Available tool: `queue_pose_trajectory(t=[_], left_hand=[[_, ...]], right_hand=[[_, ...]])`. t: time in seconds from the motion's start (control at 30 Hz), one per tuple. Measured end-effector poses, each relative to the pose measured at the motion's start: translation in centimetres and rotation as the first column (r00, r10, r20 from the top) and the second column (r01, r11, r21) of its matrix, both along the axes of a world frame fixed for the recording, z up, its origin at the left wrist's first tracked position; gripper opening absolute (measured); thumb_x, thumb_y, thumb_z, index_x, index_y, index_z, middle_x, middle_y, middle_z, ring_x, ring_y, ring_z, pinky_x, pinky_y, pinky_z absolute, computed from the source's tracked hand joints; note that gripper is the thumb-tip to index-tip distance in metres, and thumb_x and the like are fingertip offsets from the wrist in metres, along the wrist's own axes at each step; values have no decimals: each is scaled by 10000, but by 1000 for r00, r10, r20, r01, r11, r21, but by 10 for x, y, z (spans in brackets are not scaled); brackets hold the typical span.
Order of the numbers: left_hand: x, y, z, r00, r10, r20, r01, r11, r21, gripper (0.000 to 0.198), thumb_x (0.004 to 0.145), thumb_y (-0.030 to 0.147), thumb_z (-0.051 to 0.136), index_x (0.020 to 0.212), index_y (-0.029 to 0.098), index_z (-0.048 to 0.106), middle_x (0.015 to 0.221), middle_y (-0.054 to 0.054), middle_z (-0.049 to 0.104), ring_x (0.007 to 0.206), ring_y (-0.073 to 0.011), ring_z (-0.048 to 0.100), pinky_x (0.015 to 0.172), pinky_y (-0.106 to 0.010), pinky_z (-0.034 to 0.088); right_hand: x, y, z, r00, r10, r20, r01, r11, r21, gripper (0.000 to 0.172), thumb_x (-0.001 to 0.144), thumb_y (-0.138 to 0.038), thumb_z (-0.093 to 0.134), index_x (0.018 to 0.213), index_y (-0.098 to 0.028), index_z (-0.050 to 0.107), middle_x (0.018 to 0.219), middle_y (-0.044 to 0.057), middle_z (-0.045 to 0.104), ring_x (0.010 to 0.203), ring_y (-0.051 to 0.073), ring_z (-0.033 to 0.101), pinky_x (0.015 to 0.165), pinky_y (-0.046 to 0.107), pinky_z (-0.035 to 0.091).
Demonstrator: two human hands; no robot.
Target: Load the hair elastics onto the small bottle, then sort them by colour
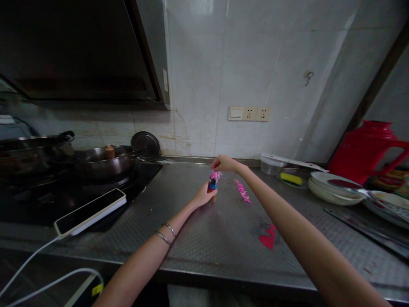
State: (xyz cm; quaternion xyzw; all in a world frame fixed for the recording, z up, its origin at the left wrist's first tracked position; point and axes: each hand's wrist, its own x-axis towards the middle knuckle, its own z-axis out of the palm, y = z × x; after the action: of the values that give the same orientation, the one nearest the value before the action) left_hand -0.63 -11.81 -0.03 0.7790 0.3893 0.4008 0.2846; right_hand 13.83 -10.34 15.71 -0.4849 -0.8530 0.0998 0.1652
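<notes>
A small bottle (212, 186) with a dark and blue middle stands upright on the metal counter (204, 247). My left hand (203, 195) is wrapped round its lower part, and two silver bangles (165, 233) circle that wrist. Crinkled pink strips (215, 175) bunch up at the bottle's top. Just above, my right hand (223, 163) has its fingers pinched together against these strips. More pink and white strips (242, 191) lie in a loose row right of the bottle. Nearer the front edge, a red heart-shaped piece (267, 237) lies flat, partly beside my right forearm.
A phone on a white power bank (91, 212), with a cable, rests over the stove's edge at left. Pans (102, 164) stand on the stove. At right are a plastic tub (271, 165), a yellow sponge (291, 178), stacked bowls (334, 192) and a red thermos jug (364, 149).
</notes>
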Motion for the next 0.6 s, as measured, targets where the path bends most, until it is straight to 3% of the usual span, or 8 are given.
queue_pose_trajectory(t=[0.17,0.3,0.37,0.47,0.6], left_hand=[[0,-2,3,1000,7,-13,-7,1000,-8,330,747,347,547,1010,148,525,910,-69,610,786,-174,564,742,-298,434],[1,-3,4,1000,11,-10,-11,1000,-1,306,748,329,546,992,145,529,892,-64,610,773,-170,561,741,-299,435],[1,-2,3,1000,6,-7,-6,1000,10,301,746,318,549,993,145,528,901,-63,610,781,-171,560,750,-303,434],[1,-1,2,1000,-2,-2,2,1000,22,298,748,317,548,993,147,530,914,-64,610,795,-172,560,761,-307,432],[0,-2,2,1000,8,-4,-8,1000,9,308,751,332,548,995,146,532,899,-66,615,785,-172,564,756,-308,434]], right_hand=[[7,-14,1,993,-23,-114,32,996,77,219,721,-232,547,820,-113,701,700,28,666,631,118,571,564,178,405],[10,-24,-3,995,-84,-62,88,994,61,500,839,-466,372,792,-96,705,602,48,624,621,141,565,604,213,413],[9,-25,-6,995,-91,-38,91,996,12,625,856,-542,262,812,-106,708,656,71,640,697,163,585,689,235,425],[4,-23,-5,992,-126,6,127,990,-57,772,820,-646,143,837,-121,708,808,115,662,870,211,586,831,276,403],[-8,-21,1,975,-182,125,198,971,-133,894,743,-734,66,869,-114,698,910,149,653,980,273,556,907,348,368]])
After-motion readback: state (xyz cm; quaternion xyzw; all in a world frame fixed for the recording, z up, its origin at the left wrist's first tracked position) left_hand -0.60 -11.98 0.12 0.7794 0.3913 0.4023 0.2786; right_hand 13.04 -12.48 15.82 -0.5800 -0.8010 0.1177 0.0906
